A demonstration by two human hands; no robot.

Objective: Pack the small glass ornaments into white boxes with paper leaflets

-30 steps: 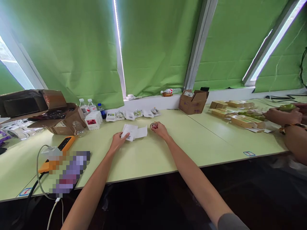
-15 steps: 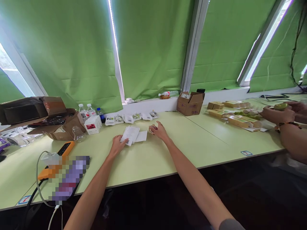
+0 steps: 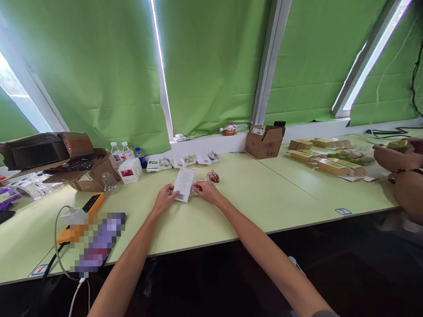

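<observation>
Beside one red ornament [image 3: 214, 177], left hand [image 3: 164, 198] and right hand [image 3: 209, 192] pinching one white card [image 3: 184, 183].

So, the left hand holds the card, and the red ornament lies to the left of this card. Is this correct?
Only the side is wrong: in the head view, the left hand holds the card, and the red ornament lies to the right of it.

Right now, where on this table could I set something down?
Bare tabletop shows between the right hand and the yellow boxes, and between the forearms. Crowded: around the white card and red ornament, and at left, with carton, bottles and power strip.
</observation>
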